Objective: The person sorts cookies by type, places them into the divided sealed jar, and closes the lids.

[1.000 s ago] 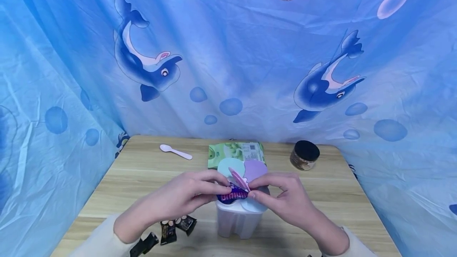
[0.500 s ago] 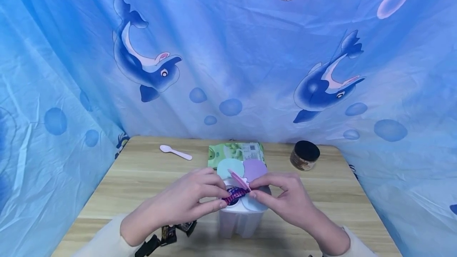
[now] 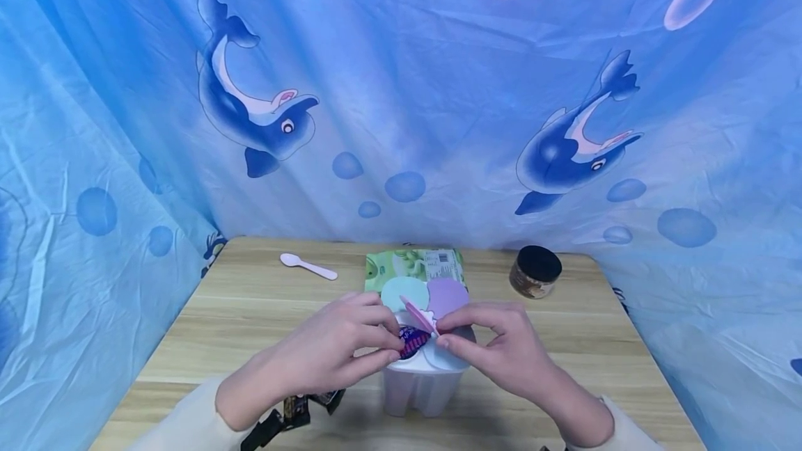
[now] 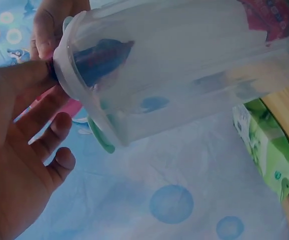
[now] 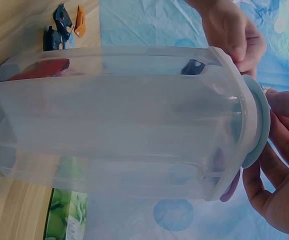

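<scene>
A tall, translucent plastic storage container (image 3: 413,392) stands upright on the table, its top covered by coloured flip lids. My right hand (image 3: 498,339) pinches the raised pink lid (image 3: 418,315) between thumb and fingers. At the opening beneath it, my left hand (image 3: 341,343) pinches a shiny purple-blue snack packet (image 3: 413,343). Through the wall in the left wrist view, most of this packet (image 4: 104,57) shows inside the container, its upper end at my left fingertips. A red packet (image 4: 269,17) lies at the container's bottom. Mint (image 3: 404,293) and purple (image 3: 447,296) lids lie flat.
Behind the container lies a green package (image 3: 413,264). A pale spoon (image 3: 308,266) is at the back left, and a black-lidded jar (image 3: 535,272) at the back right. Several small dark packets (image 3: 294,410) lie near my left forearm. A blue curtain (image 3: 401,124) rises behind the table.
The packet has gone from lying across the opening to sitting lower inside it. My left hand has shifted and turned slightly with it. My right hand keeps the pink lid raised.
</scene>
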Action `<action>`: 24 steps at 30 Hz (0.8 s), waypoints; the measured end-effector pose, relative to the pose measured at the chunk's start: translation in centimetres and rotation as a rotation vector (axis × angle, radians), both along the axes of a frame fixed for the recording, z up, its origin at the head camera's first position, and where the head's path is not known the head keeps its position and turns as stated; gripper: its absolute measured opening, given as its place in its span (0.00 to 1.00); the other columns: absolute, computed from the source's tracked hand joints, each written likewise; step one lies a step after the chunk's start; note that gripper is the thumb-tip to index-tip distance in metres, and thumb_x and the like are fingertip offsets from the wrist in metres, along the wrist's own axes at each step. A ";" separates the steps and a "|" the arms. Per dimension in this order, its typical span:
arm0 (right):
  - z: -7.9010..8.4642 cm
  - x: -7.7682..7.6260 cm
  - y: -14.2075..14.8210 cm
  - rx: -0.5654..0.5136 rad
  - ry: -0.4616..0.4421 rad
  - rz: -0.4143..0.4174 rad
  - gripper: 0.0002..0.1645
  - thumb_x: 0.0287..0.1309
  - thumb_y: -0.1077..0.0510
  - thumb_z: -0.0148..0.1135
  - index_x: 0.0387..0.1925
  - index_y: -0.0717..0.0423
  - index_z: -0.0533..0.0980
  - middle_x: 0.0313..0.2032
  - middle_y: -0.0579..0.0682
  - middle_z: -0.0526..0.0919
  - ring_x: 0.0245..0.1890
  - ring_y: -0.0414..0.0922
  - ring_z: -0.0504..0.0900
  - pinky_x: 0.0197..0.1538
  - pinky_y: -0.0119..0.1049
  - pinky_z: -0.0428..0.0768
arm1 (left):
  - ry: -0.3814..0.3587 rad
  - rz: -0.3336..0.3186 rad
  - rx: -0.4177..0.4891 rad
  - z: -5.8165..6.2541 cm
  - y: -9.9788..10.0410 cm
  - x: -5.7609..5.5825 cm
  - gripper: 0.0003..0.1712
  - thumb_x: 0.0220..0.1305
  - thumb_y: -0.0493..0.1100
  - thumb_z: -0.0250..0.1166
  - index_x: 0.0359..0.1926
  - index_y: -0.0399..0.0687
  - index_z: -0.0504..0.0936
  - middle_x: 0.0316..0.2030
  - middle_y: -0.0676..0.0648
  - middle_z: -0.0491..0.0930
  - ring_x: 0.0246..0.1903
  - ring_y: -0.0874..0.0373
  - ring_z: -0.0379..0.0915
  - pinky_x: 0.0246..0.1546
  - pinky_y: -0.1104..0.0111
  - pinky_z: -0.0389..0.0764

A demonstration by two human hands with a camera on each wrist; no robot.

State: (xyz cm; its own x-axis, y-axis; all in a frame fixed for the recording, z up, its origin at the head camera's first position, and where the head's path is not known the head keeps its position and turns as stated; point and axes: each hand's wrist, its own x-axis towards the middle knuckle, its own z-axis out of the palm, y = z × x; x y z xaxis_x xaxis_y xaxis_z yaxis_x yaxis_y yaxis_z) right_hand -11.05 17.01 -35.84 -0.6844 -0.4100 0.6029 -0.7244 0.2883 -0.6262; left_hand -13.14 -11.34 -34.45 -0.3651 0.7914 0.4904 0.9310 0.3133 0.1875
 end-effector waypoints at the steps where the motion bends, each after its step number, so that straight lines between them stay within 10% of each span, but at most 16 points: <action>1: 0.0 0.0 0.0 0.001 -0.002 -0.001 0.11 0.56 0.60 0.77 0.41 0.45 0.88 0.37 0.41 0.91 0.36 0.38 0.88 0.38 0.31 0.84 | 0.008 0.005 -0.025 -0.1 0.0 0.0 0.08 0.72 0.49 0.65 0.40 0.62 0.91 0.40 0.65 0.81 0.44 0.68 0.71 0.47 0.68 0.75; 13: 0.0 0.2 0.0 -0.003 -0.002 0.012 0.11 0.57 0.62 0.76 0.41 0.46 0.88 0.38 0.43 0.91 0.37 0.39 0.89 0.40 0.33 0.85 | 0.004 0.002 0.002 -0.4 0.2 0.0 0.21 0.66 0.52 0.70 0.58 0.54 0.84 0.57 0.58 0.80 0.56 0.63 0.74 0.56 0.65 0.78; 19: 0.1 0.2 0.0 -0.003 -0.007 0.009 0.11 0.57 0.62 0.76 0.42 0.46 0.88 0.38 0.43 0.91 0.36 0.38 0.88 0.39 0.33 0.85 | 0.009 0.044 -0.083 -0.5 0.3 0.4 0.13 0.67 0.56 0.68 0.49 0.61 0.88 0.55 0.60 0.80 0.51 0.63 0.71 0.51 0.63 0.76; 24: 0.1 0.2 0.1 0.004 -0.040 -0.004 0.11 0.57 0.60 0.76 0.42 0.45 0.88 0.38 0.42 0.91 0.35 0.38 0.88 0.37 0.33 0.85 | -0.004 0.005 0.019 -0.7 -0.3 -0.2 0.15 0.67 0.54 0.69 0.51 0.58 0.87 0.54 0.55 0.82 0.53 0.61 0.76 0.54 0.63 0.79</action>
